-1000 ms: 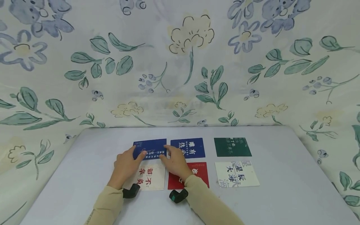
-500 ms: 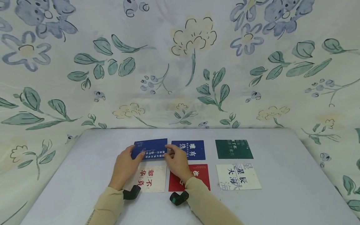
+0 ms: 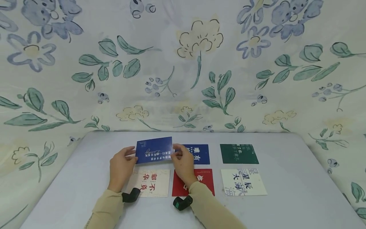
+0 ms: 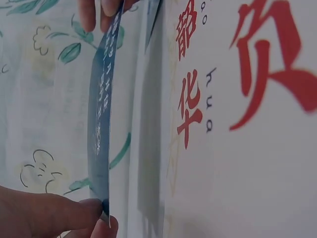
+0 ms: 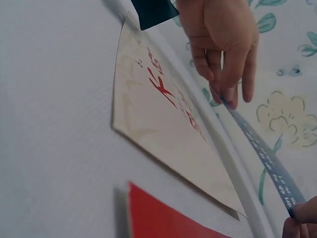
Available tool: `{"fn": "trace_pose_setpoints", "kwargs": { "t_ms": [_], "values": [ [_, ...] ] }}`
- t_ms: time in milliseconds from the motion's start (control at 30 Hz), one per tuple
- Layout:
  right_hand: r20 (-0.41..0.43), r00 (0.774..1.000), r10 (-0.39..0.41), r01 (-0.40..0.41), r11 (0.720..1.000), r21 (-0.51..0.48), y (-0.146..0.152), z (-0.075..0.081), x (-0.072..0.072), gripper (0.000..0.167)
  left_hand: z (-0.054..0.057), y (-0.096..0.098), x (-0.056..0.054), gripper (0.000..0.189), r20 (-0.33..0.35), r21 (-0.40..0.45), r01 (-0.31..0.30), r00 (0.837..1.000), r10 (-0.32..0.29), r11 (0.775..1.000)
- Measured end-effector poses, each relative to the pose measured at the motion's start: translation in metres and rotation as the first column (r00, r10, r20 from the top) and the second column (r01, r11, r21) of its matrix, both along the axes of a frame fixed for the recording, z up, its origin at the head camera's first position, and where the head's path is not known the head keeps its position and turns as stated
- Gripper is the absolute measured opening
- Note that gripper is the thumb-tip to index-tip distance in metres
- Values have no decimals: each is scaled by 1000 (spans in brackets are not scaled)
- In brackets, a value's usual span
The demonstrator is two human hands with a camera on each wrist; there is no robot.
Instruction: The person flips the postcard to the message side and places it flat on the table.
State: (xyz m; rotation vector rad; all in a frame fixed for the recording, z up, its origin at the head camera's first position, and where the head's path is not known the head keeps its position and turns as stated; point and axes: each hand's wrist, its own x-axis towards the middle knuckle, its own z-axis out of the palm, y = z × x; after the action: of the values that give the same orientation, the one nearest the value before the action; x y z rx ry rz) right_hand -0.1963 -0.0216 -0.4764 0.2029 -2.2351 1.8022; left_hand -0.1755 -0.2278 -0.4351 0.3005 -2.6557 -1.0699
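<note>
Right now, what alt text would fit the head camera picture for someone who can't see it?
Two hands, left and right, hold a blue card by its ends above a grey table. Five more cards lie there, before a flowered cloth.

1. The left hand (image 3: 121, 167) is reaching forward with its palm facing inward and its fingers curled in a pinch; the thumb and fingertips (image 4: 74, 213) are pressing together.
2. The right hand (image 3: 183, 162) is mirroring it just to the side, its fingers bent and its fingertips closing in a pinch.
3. Both forearms, in beige sleeves, are angling in from below toward each other.
4. Each wrist is wearing a small dark camera mount.
</note>
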Motion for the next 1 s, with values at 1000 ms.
{"fn": "trace_pose_setpoints", "kwargs": {
  "t_ms": [1000],
  "values": [
    [-45,997,70,-70,998,3,-2,-4,0,35,-6,-3,-7,37,-125,68,-100,986,108,993]
  ]
}}
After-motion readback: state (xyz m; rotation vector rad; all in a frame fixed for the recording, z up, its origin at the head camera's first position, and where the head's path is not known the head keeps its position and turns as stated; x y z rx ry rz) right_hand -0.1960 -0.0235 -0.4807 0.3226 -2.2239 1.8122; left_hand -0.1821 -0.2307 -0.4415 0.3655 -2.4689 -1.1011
